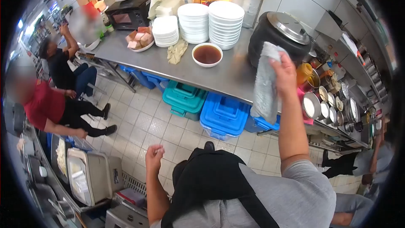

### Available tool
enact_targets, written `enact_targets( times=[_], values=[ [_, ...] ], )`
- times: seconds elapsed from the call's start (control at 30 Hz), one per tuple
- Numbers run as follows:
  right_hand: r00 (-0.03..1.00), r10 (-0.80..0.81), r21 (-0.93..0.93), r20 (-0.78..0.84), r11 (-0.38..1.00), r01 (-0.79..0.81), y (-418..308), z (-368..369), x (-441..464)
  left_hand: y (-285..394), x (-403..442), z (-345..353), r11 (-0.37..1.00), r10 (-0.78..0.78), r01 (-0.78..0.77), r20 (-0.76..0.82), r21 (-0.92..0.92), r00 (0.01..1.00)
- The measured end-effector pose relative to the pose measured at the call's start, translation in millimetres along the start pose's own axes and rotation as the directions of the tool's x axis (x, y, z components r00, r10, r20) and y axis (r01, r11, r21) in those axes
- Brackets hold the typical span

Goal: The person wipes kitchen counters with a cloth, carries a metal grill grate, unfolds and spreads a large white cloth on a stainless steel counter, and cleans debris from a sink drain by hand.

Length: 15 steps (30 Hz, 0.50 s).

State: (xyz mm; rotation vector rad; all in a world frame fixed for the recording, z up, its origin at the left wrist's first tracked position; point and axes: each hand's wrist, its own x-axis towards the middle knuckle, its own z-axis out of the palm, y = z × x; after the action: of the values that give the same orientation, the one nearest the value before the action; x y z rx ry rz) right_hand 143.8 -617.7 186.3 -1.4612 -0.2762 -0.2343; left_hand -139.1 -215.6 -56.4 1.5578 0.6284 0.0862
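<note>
A grey-white cloth (pixel 266 86) hangs from my right hand (pixel 285 71), whose fingers are wrapped round its upper end, in front of the large black pot (pixel 276 33) with a metal lid. My left hand (pixel 155 156) is over the tiled floor, its fingers curled; whether they hold anything is too small to tell. On the steel counter (pixel 168 65), left of the cloth, stands a white bowl of brown liquid (pixel 207 54). Behind it rise stacks of white plates and bowls (pixel 226 23), and a crumpled beige cloth (pixel 176 52) lies beside it.
Lidded green (pixel 184 97) and blue bins (pixel 224 116) stand under the counter. A person in red (pixel 48 105) stands at left, with a seated person in black (pixel 61 61) behind. Metal containers (pixel 311 105) fill the right counter; another person (pixel 371 162) is at far right.
</note>
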Motion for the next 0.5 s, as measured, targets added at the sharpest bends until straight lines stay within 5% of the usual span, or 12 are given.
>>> enact_targets(
  times=[0.03,0.1,0.17,0.23,0.3,0.33,0.37,0.4,0.43,0.47,0.5],
  values=[
    [0.994,-0.108,-0.296,-0.005,0.950,0.102,40,-8,14,-8,1,-8,0.997,-0.074,0.072,-0.062,-0.031,0.995],
    [0.997,-0.014,-0.719,-0.079,0.694,-0.047,117,-14,20,-29,-2,-25,0.977,-0.206,0.197,-0.139,-0.077,0.969],
    [0.958,0.285,-0.859,-0.040,0.480,-0.179,200,-28,17,-43,0,-41,0.968,-0.248,0.238,-0.149,-0.082,0.957],
    [0.917,0.397,-0.916,-0.049,0.349,-0.199,251,-35,7,-44,9,-60,0.923,-0.378,0.356,-0.163,-0.147,0.912],
    [0.940,0.293,-0.944,-0.174,0.224,-0.244,271,-43,11,-41,38,-70,0.933,-0.355,0.339,-0.161,-0.120,0.921],
    [0.929,0.319,-0.810,-0.190,0.484,-0.331,282,-59,19,-44,47,-83,0.937,-0.349,0.338,-0.157,-0.090,0.924],
    [0.964,0.227,-0.930,-0.135,0.306,-0.203,254,-46,33,-41,67,-91,0.950,-0.313,0.309,-0.148,-0.051,0.938],
    [0.892,0.387,-0.642,-0.235,0.627,-0.441,214,-37,43,-37,88,-99,0.949,-0.289,0.303,-0.137,0.090,0.947],
    [0.799,0.397,-0.291,-0.452,0.781,-0.553,196,-28,55,-29,105,-105,0.965,-0.204,0.223,-0.136,0.140,0.970],
    [0.840,0.299,-0.290,-0.453,0.842,-0.456,202,-51,74,-30,128,-112,0.982,-0.107,0.124,-0.121,0.144,0.987],
    [0.785,0.340,0.111,-0.518,0.937,-0.332,193,-46,94,-24,150,-121,0.971,-0.106,0.128,-0.118,0.200,0.987]
  ],
)
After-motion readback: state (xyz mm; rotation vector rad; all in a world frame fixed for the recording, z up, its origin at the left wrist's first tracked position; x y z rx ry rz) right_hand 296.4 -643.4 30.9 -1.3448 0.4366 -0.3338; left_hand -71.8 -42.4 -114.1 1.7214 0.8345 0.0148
